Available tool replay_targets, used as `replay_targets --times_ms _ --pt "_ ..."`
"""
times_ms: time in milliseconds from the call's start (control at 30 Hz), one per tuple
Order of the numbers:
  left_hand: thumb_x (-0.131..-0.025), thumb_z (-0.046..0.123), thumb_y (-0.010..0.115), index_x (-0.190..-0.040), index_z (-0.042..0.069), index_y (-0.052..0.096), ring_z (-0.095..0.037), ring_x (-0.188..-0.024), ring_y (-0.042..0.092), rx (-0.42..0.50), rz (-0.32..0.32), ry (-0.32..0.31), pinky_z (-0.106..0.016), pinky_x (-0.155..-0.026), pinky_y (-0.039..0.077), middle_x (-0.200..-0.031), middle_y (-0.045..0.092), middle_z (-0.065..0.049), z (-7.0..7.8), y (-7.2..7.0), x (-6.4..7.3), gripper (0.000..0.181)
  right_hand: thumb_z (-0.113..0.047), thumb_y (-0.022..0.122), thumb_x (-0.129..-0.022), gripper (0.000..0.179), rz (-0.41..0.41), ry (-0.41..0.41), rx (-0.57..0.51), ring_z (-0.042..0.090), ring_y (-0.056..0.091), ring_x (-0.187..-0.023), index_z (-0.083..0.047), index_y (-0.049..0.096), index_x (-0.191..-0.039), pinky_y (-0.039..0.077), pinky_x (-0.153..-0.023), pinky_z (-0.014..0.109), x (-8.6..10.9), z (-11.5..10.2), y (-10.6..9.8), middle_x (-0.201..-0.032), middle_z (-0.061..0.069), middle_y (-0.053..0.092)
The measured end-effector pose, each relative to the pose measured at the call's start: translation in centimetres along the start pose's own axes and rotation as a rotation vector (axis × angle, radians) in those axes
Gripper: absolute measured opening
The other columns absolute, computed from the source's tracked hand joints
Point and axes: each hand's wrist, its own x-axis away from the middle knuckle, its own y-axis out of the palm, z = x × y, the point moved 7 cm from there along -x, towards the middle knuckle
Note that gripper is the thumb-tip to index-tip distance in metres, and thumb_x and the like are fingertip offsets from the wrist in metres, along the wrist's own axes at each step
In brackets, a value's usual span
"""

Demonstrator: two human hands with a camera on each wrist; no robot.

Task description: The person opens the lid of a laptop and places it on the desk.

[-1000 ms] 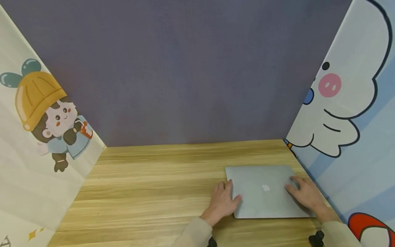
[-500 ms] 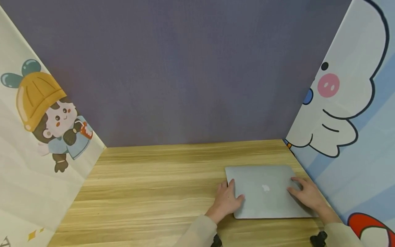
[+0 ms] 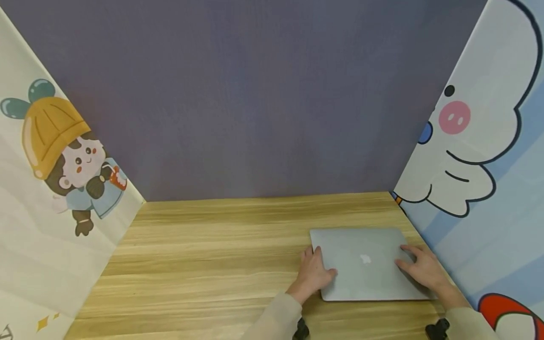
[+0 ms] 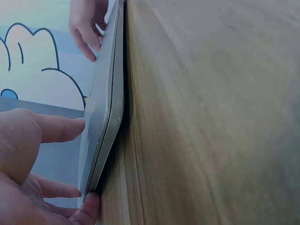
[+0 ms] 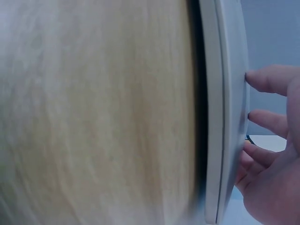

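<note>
A closed silver laptop (image 3: 361, 278) with a pale apple logo on its lid lies flat at the right of the wooden table. My left hand (image 3: 313, 274) grips its left side: thumb (image 4: 65, 130) and one finger on the lid, another finger (image 4: 88, 208) curled at the edge. At the opposite side my right hand (image 3: 425, 269) holds on, with thumb and forefinger tips on the lid and the other fingers (image 5: 255, 154) around the edge, partly hidden. A dark gap shows beneath the laptop's edge (image 5: 216, 112) in the right wrist view.
The wooden table (image 3: 204, 264) stretches away to the left. A grey-purple panel (image 3: 263, 104) stands along its back. Printed cloths flank it, with a cartoon figure (image 3: 63, 141) on the left and a white cartoon animal (image 3: 480, 94) close to my right arm.
My left hand has shifted slightly to the right, its thumb a little farther onto the lid. The right hand has moved slightly right too. The laptop has stayed in place.
</note>
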Motion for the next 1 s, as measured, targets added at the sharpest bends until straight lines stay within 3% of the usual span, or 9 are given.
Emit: replay_targets --times_ms 700,1000 --pt "-0.082 0.028 0.084 -0.140 -0.011 0.051 -0.033 -0.119 0.044 -0.042 0.043 -0.029 -0.041 -0.101 0.047 -0.140 0.049 -0.025 -1.3 -1.2 -0.1 0.077 -0.034 0.074 -0.090 0.069 -0.004 0.014 -0.067 0.064 0.043 -0.118 0.015 0.053 -0.132 0.041 -0.094 0.071 -0.1 -1.6 1.3 -0.131 0.048 0.045" --pt "-0.082 0.023 0.083 -0.137 -0.013 0.052 -0.038 -0.123 0.043 -0.035 0.076 -0.033 -0.045 -0.104 0.044 -0.141 0.048 -0.028 -1.9 -2.2 0.1 0.073 -0.032 0.077 -0.086 0.065 0.055 -0.007 -0.071 0.061 0.047 -0.114 0.014 0.058 -0.128 0.043 -0.090 0.069 0.1 -3.0 1.6 -0.126 0.045 0.050"
